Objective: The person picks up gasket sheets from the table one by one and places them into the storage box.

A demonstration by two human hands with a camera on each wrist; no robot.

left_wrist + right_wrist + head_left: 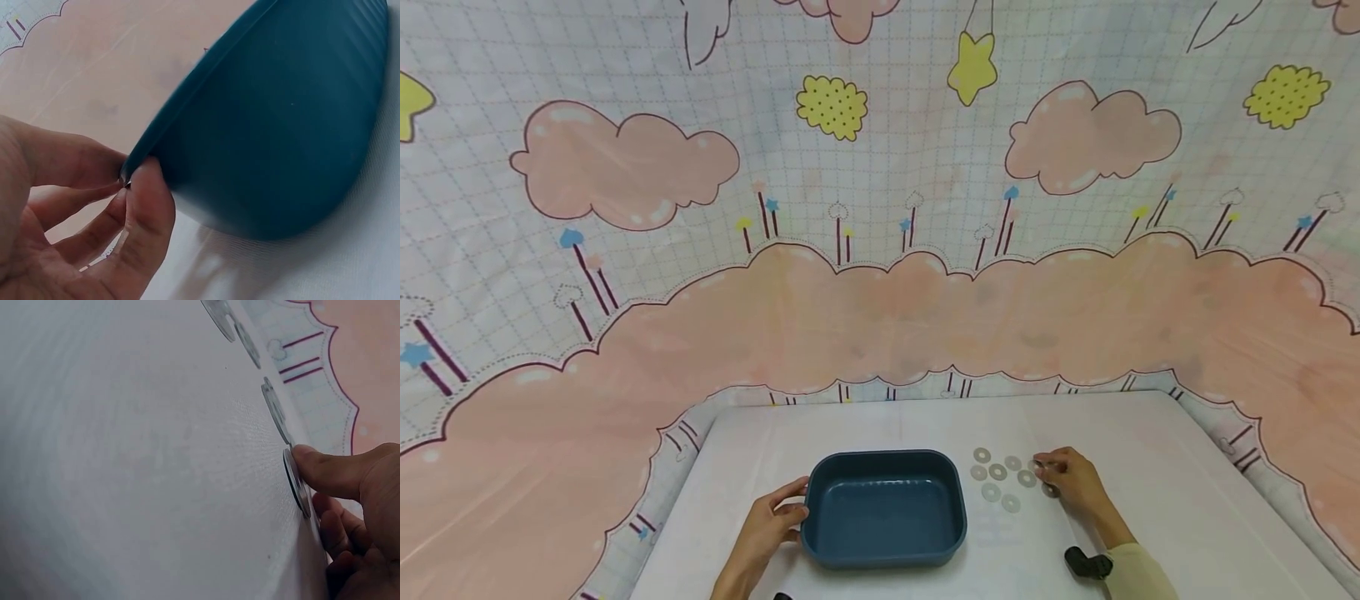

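A dark blue rectangular tub (883, 557) stands on the white table. At its left side my left hand (767, 521) grips the rim, which the left wrist view shows pinched between thumb (150, 206) and fingers. To the right of the tub lie several flat grey ring washers (997, 472) in a loose cluster. My right hand (1075, 479) is at the cluster's right edge, fingers bent down to the washers. In the right wrist view the thumb (322, 469) touches the upper end of a washer (295, 484); whether the fingers pinch it is hidden.
The white tabletop (1195, 508) runs out on all sides of the tub. Behind it hangs a cloth (887, 325) printed with pink clouds and stars. A black strap-like device (1086, 564) sits at my right wrist.
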